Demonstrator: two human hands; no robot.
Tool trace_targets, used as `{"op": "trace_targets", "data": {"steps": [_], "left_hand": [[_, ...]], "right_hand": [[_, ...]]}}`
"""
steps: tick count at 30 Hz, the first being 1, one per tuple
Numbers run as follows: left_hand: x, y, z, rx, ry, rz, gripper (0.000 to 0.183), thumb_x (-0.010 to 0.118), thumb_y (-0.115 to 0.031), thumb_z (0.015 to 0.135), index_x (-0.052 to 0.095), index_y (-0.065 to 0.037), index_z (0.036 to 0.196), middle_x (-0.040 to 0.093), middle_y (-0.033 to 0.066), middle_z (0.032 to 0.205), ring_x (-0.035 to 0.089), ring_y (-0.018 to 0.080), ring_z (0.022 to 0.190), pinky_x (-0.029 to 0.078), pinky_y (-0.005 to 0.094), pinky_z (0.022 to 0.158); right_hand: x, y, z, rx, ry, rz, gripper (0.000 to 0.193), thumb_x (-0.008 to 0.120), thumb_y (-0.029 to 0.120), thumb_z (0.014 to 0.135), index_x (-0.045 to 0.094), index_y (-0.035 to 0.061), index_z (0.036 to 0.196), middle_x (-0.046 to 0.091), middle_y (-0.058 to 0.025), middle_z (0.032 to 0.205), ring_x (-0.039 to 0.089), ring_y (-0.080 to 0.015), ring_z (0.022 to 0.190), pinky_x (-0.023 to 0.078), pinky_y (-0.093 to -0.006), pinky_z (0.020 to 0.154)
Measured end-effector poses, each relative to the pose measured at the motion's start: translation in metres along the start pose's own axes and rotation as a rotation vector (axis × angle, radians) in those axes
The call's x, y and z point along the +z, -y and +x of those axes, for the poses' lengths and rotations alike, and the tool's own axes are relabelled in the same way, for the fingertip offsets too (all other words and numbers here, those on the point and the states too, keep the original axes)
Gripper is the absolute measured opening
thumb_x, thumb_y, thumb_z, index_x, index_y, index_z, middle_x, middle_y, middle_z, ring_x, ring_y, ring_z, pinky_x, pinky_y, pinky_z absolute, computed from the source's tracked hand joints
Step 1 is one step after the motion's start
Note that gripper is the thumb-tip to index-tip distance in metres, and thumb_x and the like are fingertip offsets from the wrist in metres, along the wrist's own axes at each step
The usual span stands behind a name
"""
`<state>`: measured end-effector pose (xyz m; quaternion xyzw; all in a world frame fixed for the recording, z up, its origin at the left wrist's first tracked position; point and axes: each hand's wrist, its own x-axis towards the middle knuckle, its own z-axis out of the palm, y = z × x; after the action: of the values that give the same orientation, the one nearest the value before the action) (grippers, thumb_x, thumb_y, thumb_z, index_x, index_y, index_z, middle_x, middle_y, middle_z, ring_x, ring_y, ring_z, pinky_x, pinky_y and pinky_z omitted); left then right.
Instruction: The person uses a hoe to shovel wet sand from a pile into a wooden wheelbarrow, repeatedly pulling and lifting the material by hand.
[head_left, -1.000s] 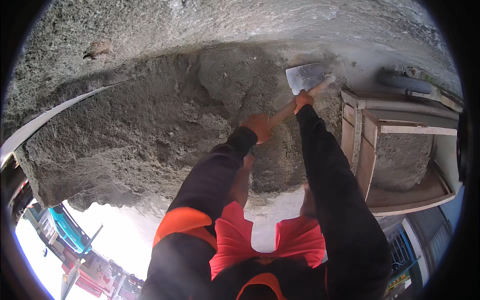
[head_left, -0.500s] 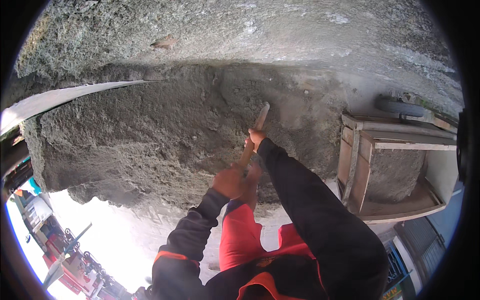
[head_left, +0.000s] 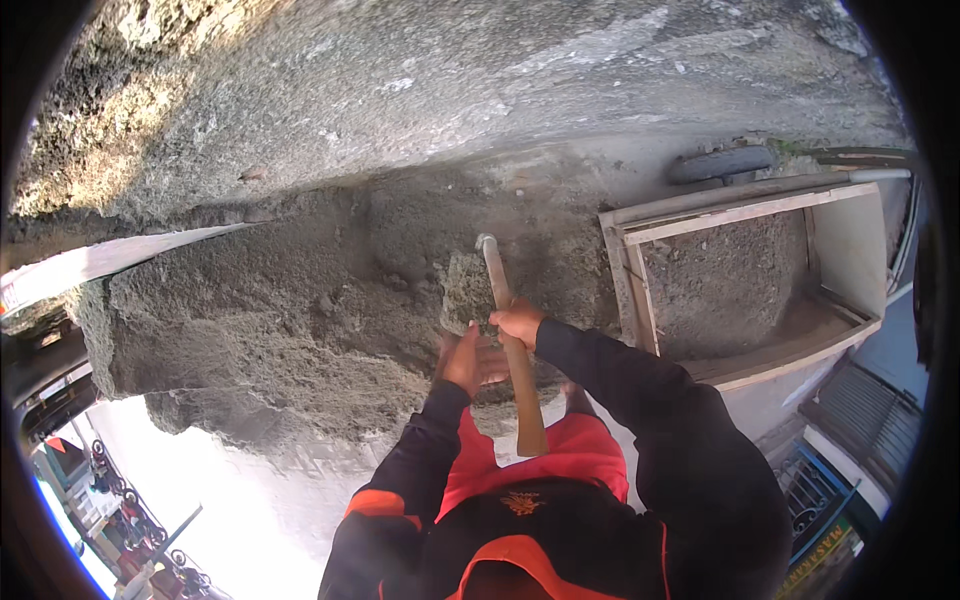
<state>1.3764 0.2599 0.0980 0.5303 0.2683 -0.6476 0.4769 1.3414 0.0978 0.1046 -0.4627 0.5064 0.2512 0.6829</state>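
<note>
A hoe with a flat wooden handle crosses the pile of grey sand in front of me. Its metal-capped far end rests at the sand, beside a rough lump of it, and I cannot make out the blade. My right hand is wrapped round the middle of the handle. Just left of the handle, my left hand is off it, fingers stretched out and apart over the sand. The handle's wide butt points back toward my red shorts.
A wooden-framed box sieve with sand behind its mesh stands at the right, and a dark tyre lies beyond it. A rough concrete wall runs along the far side. A pale board edges the sand at left.
My left hand has let go of the hoe handle and opened. The handle has swung so its butt comes nearer my body, with my right hand still round it. The view has shifted rightward.
</note>
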Motion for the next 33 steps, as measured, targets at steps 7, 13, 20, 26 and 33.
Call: {"op": "trace_targets", "data": {"steps": [7,13,20,26,33], "left_hand": [[0.233,0.026,0.042,-0.016,0.238,-0.397,0.084,0.039,-0.059,0.094,0.022,0.008,0.141,0.037,0.0234,0.139,0.038,0.0363,0.13,0.031,0.0483,0.109],[0.473,0.075,0.021,-0.113,0.511,-0.515,0.068,0.053,-0.049,0.093,0.03,-0.003,0.137,0.046,0.0164,0.129,0.041,0.0345,0.127,0.026,0.0501,0.112],[0.606,0.167,-0.025,-0.27,0.747,-0.446,0.045,0.064,-0.039,0.09,0.046,-0.006,0.115,0.051,0.0116,0.124,0.042,0.03,0.127,0.028,0.0497,0.112],[0.467,0.142,-0.04,0.01,0.654,-0.056,0.042,0.062,-0.043,0.091,0.049,-0.01,0.113,0.052,0.0125,0.122,0.047,0.029,0.121,0.033,0.0483,0.107],[0.245,0.097,0.02,0.105,0.126,0.024,0.064,0.055,-0.062,0.087,0.045,-0.007,0.12,0.054,0.0149,0.117,0.055,0.0296,0.107,0.044,0.0484,0.094]], "right_hand": [[-0.242,-0.025,-0.185,-0.087,0.036,-0.476,0.037,0.068,0.018,0.078,0.054,-0.0094,0.098,0.061,-0.0156,0.075,0.061,-0.0209,0.059,0.047,-0.0365,0.05],[-0.462,-0.098,-0.372,-0.408,-0.234,-0.991,0.042,0.061,0.021,0.077,0.049,0.0045,0.113,0.062,-0.0186,0.074,0.063,-0.0361,0.073,0.049,-0.0454,0.067],[-0.602,-0.211,-0.454,-0.149,-0.815,-1.293,0.034,0.065,0.017,0.07,0.05,0.0084,0.099,0.063,-0.0135,0.082,0.063,-0.0356,0.079,0.048,-0.0479,0.069],[-0.487,-0.251,-0.38,-0.396,-0.648,-0.904,0.032,0.072,0.023,0.07,0.054,0.0071,0.09,0.064,-0.016,0.08,0.064,-0.0378,0.08,0.049,-0.0483,0.069],[-0.253,-0.243,-0.185,-0.557,-0.178,-0.424,0.029,0.067,0.021,0.081,0.053,0.0024,0.099,0.062,-0.0159,0.078,0.064,-0.0309,0.074,0.048,-0.0388,0.065]]}}
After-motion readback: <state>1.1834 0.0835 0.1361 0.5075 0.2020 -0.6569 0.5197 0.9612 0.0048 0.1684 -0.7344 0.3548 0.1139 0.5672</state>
